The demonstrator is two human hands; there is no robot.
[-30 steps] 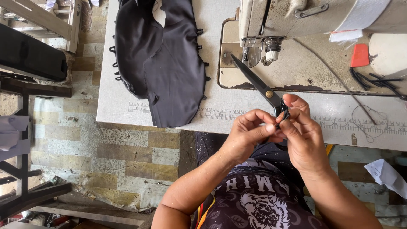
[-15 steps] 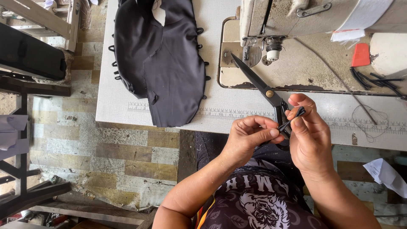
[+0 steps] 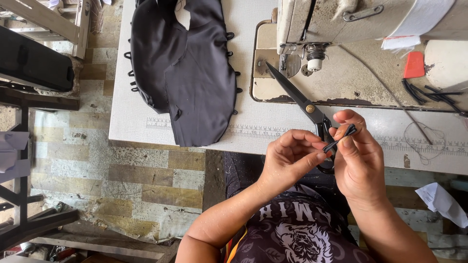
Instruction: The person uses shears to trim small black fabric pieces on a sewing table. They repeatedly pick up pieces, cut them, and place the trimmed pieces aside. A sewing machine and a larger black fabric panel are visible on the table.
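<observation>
A short, thin black fabric strip point(image 3: 340, 140) was held between both hands just past the near edge of the white tabletop point(image 3: 253, 131), at about 5 o'clock of the frame centre. The right hand point(image 3: 358, 160) was closed in a pinch, thumb and forefinger gripping the upper end of the strip. The left hand point(image 3: 290, 160) was curled, fingertips closed on the lower end; how firmly could not be told.

Large black-handled tailor's shears point(image 3: 297, 100) lay on the tabletop, blades shut and pointing to 11 o'clock, handles partly hidden behind the hands. The shears were not gripped.

A dark navy garment panel point(image 3: 187, 73) with small black loops along both edges was spread flat at 10 o'clock of the hands, well apart from them. Loops were seen already fixed down both sides, so that part was judged largely done.

A small pile of loose black strips point(image 3: 431, 92) was seen at 2 o'clock on the bed of the worn cream sewing machine point(image 3: 360, 53), near a red chalk piece point(image 3: 414, 64). These were judged still unprocessed.

The strip in hand was judged mid-preparation: shaped or folded by the fingers, not yet under the needle, not yet attached.
</observation>
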